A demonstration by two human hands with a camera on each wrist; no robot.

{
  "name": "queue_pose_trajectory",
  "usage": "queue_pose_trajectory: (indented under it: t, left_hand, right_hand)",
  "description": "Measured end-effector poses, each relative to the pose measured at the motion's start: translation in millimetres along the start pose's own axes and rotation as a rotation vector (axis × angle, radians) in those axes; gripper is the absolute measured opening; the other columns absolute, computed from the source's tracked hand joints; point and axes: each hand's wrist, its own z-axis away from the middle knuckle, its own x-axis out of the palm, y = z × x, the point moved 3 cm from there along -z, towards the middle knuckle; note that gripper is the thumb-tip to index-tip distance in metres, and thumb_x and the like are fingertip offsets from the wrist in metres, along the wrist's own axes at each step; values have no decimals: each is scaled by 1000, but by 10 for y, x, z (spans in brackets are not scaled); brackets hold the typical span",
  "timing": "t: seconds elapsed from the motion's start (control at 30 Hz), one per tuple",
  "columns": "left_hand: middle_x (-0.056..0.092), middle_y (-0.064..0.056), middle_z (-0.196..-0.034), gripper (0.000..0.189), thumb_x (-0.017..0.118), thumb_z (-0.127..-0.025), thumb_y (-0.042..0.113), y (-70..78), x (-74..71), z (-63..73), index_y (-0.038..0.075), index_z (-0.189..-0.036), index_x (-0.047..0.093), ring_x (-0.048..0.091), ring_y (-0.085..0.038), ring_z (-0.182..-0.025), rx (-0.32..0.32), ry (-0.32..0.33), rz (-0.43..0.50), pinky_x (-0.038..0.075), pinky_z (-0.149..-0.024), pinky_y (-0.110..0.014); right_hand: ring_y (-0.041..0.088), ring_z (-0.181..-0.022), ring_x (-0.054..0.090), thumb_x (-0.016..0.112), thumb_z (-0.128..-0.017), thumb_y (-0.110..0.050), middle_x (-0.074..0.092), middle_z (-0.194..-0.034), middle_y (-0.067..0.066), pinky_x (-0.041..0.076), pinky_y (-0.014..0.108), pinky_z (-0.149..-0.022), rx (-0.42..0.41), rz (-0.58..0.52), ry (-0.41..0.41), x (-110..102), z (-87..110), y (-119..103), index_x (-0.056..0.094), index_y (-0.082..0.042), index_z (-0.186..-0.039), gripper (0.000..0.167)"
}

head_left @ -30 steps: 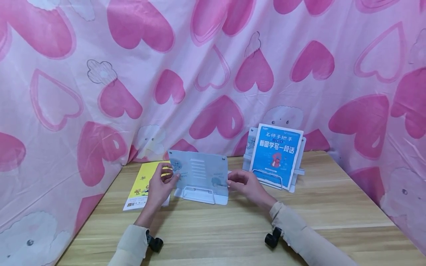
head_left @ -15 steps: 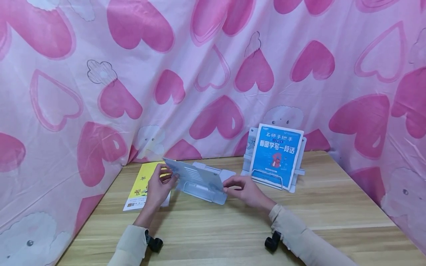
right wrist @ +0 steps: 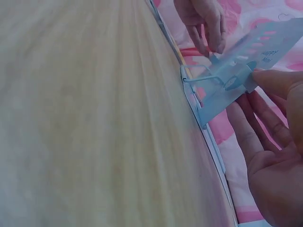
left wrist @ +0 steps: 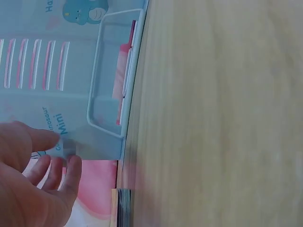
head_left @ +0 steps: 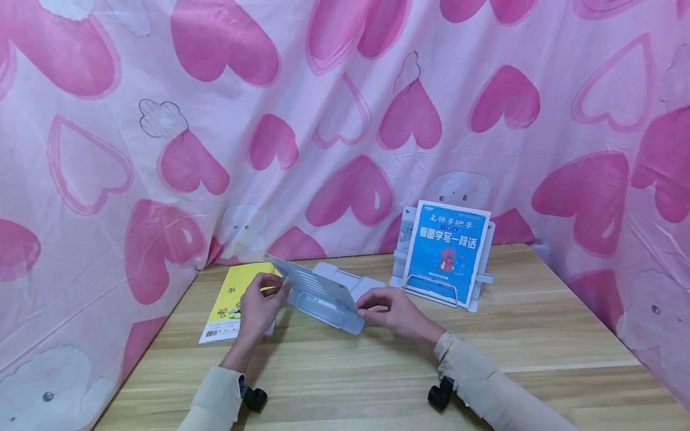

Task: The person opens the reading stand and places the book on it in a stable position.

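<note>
A light blue metal book stand (head_left: 318, 286) with slots and a dinosaur print stands at the middle of the table, its panel tilted forward over a wire page holder (left wrist: 91, 101). My left hand (head_left: 260, 304) pinches a small tab at the panel's left edge between thumb and fingers, as the left wrist view shows. At the opposite edge, my right hand (right wrist: 279, 161) pinches another tab, thumb on the printed face and fingers behind. Behind the panel, a flat pale part of the stand lies on the table.
To the right rear, a second book stand (head_left: 487, 254) bears a blue book (head_left: 446, 245) held upright by a wire. A yellow book (head_left: 233, 297) lies flat left of the left hand. A pink heart-patterned curtain (head_left: 345, 131) borders the wooden table (head_left: 345, 383).
The panel has swung from nearly upright to a forward tilt, showing the flat part behind it. The right hand has shifted slightly left and down with its edge; the left hand has barely moved.
</note>
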Motion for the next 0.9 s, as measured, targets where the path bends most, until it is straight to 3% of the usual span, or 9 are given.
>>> queue_pose_trajectory:
  t: [0.27, 0.4, 0.5, 0.6, 0.7, 0.8, 0.9]
  left_hand:
    - [61, -18, -151, 46, 73, -103, 13, 3, 69, 3, 4, -145, 57, 62, -35, -143, 41, -139, 114, 55, -113, -34]
    - [54, -15, -162, 53, 69, -107, 21, -7, 98, 1, 8, -155, 51, 53, -33, -153, 58, -229, 157, 48, -121, -36]
    - [50, -13, -166, 58, 66, -109, 30, 10, 115, 3, 10, -160, 47, 49, -33, -156, 80, -261, 196, 44, -126, -41]
    - [47, -11, -168, 63, 66, -109, 38, 84, 113, 23, 11, -161, 43, 49, -34, -155, 117, -204, 240, 43, -128, -47]
    - [46, -7, -166, 68, 69, -106, 43, 222, 88, 67, 15, -162, 40, 50, -33, -152, 181, -46, 242, 45, -126, -54]
    - [47, -2, -163, 67, 72, -105, 38, 406, 62, 127, 20, -162, 41, 48, -28, -152, 313, 93, 215, 44, -126, -57]
    - [48, 3, -163, 55, 73, -103, 28, 573, 64, 193, 23, -154, 53, 44, -22, -156, 466, 115, 176, 42, -127, -55]
  right_hand:
    - [25, -125, 65, 75, -104, -25, 71, -134, 2, 56, 48, -116, -7, -5, -35, 124, 11, -38, 78, -22, -122, 18]
    - [22, -126, 66, 75, -104, -22, 72, -133, -1, 56, 48, -117, -12, 6, -49, 203, 21, -78, 78, -25, -123, 20]
    - [20, -126, 67, 73, -105, -21, 73, -133, -3, 56, 49, -117, -34, 17, -72, 270, 30, -108, 77, -26, -127, 23]
    - [17, -127, 68, 70, -107, -21, 73, -135, -8, 56, 48, -117, -33, 31, -97, 326, 47, -128, 76, -31, -133, 28]
    - [15, -129, 67, 68, -109, -23, 71, -138, -12, 56, 48, -117, -20, 31, -118, 361, 65, -146, 73, -38, -137, 32]
    - [14, -131, 66, 66, -109, -24, 69, -141, -15, 55, 48, -117, -13, 21, -132, 378, 78, -163, 71, -40, -140, 35]
    - [13, -131, 66, 65, -110, -25, 69, -142, -15, 56, 46, -117, -12, 19, -141, 385, 84, -167, 69, -42, -142, 36]
